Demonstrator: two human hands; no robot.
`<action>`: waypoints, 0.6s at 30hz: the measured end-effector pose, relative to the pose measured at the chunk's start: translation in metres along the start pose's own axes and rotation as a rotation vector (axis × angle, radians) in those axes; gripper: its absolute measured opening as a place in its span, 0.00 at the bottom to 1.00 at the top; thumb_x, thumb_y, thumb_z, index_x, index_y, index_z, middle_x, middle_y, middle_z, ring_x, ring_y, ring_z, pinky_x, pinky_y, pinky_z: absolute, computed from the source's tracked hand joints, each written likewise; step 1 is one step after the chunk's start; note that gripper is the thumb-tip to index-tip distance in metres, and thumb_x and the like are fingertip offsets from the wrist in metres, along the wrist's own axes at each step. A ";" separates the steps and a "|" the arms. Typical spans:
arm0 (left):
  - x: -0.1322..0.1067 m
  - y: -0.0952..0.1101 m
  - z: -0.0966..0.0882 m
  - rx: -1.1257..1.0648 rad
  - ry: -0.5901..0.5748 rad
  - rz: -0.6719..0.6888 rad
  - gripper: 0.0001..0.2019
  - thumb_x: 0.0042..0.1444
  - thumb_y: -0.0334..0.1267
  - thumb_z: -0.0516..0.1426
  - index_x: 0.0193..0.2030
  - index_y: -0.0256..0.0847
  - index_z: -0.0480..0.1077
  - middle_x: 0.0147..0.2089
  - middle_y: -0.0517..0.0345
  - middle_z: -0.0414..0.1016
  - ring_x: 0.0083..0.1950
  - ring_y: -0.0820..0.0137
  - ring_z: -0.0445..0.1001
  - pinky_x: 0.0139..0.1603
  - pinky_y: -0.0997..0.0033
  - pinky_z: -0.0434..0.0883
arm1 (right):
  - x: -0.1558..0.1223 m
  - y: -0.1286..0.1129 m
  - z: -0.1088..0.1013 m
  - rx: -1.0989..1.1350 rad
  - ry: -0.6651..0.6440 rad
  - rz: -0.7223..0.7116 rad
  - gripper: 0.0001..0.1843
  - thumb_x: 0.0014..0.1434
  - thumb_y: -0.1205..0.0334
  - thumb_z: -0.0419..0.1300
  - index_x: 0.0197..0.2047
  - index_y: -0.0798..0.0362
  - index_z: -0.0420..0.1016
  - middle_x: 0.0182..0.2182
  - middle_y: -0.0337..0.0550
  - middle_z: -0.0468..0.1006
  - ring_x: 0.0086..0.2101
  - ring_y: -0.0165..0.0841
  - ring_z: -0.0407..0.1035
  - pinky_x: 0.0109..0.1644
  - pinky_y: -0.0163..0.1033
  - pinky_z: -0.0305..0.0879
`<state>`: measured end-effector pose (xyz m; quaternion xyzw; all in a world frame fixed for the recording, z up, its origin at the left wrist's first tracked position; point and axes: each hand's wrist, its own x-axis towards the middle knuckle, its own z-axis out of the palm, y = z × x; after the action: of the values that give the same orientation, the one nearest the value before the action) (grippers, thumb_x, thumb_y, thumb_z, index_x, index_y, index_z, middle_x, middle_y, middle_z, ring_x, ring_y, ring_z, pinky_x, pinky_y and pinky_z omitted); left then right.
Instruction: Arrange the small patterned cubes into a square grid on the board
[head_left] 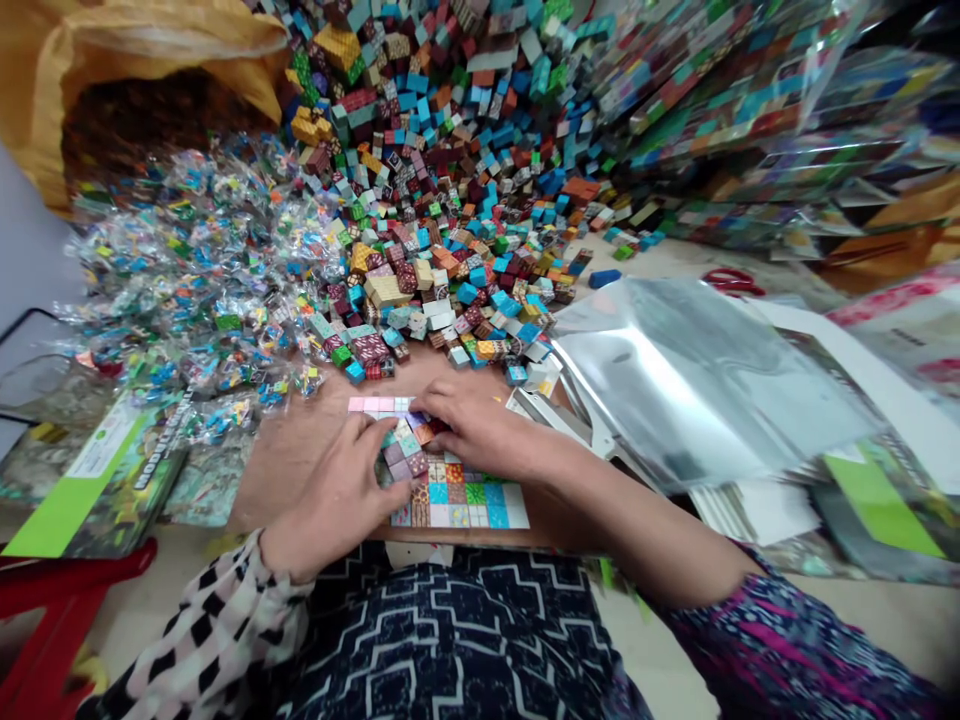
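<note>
While clasping patterned blocks [405, 450] between thumb and fingers of the left hand [341, 492], over the grid-patterned sheet [465, 498], and touching their right edge with the right hand [476, 425], can't tell whether also pinching there. Could skew the blocks by squeezing unevenly, slide the sheet by brushing against it, or dislodge strays from the nearby loose pile [450, 262] by reaching.

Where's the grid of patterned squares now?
Head view, lower centre: the grid lies on the brown board, partly beneath the left hand and the right hand.
</note>
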<state>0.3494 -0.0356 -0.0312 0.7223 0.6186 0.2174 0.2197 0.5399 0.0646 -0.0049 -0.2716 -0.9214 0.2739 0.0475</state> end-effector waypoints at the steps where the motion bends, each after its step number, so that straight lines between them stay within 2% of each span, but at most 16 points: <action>1: 0.000 -0.001 0.000 0.004 0.004 0.000 0.28 0.53 0.41 0.62 0.60 0.39 0.65 0.51 0.51 0.67 0.52 0.59 0.70 0.55 0.53 0.72 | -0.001 0.000 -0.001 -0.008 -0.002 0.006 0.16 0.62 0.66 0.61 0.53 0.57 0.73 0.48 0.52 0.74 0.49 0.39 0.67 0.53 0.43 0.63; 4: -0.001 -0.001 -0.002 0.016 0.005 -0.001 0.31 0.53 0.47 0.63 0.62 0.40 0.63 0.54 0.49 0.67 0.55 0.57 0.69 0.58 0.51 0.71 | -0.006 0.008 -0.010 -0.058 0.042 0.043 0.20 0.62 0.63 0.60 0.58 0.56 0.71 0.50 0.52 0.73 0.49 0.39 0.67 0.52 0.42 0.64; 6: -0.002 -0.001 -0.003 0.019 -0.003 -0.010 0.34 0.54 0.50 0.63 0.65 0.41 0.61 0.56 0.48 0.66 0.57 0.57 0.69 0.59 0.50 0.70 | -0.007 0.019 -0.020 -0.168 0.127 0.133 0.22 0.63 0.65 0.58 0.60 0.56 0.70 0.49 0.54 0.72 0.48 0.40 0.67 0.52 0.44 0.64; 8: -0.002 0.000 -0.005 0.023 -0.010 -0.028 0.36 0.54 0.50 0.63 0.67 0.41 0.58 0.57 0.47 0.66 0.59 0.56 0.68 0.61 0.49 0.68 | -0.007 0.034 -0.028 -0.351 0.219 0.258 0.21 0.62 0.69 0.54 0.58 0.59 0.71 0.48 0.57 0.73 0.46 0.43 0.66 0.50 0.47 0.63; 10: -0.002 0.001 -0.005 0.032 -0.009 -0.044 0.36 0.55 0.50 0.62 0.67 0.41 0.58 0.58 0.47 0.66 0.60 0.56 0.67 0.63 0.48 0.67 | -0.004 0.048 -0.034 -0.536 0.262 0.345 0.19 0.61 0.70 0.52 0.53 0.59 0.74 0.45 0.58 0.74 0.45 0.46 0.65 0.48 0.50 0.62; 14: -0.002 0.001 -0.005 0.042 -0.023 -0.027 0.36 0.55 0.52 0.61 0.67 0.40 0.59 0.58 0.45 0.66 0.61 0.55 0.67 0.62 0.49 0.68 | 0.002 0.065 -0.037 -0.704 0.246 0.349 0.14 0.60 0.69 0.52 0.44 0.53 0.77 0.41 0.55 0.76 0.44 0.46 0.64 0.47 0.51 0.59; 18: -0.002 0.001 -0.004 0.061 -0.035 -0.020 0.38 0.54 0.54 0.62 0.67 0.37 0.59 0.59 0.44 0.65 0.61 0.55 0.67 0.62 0.50 0.68 | 0.002 0.061 -0.038 -0.685 0.233 0.358 0.14 0.60 0.70 0.52 0.44 0.54 0.76 0.43 0.55 0.75 0.46 0.49 0.63 0.47 0.52 0.57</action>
<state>0.3474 -0.0374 -0.0277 0.7260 0.6284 0.1837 0.2104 0.5761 0.1271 -0.0051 -0.4572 -0.8859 -0.0778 0.0100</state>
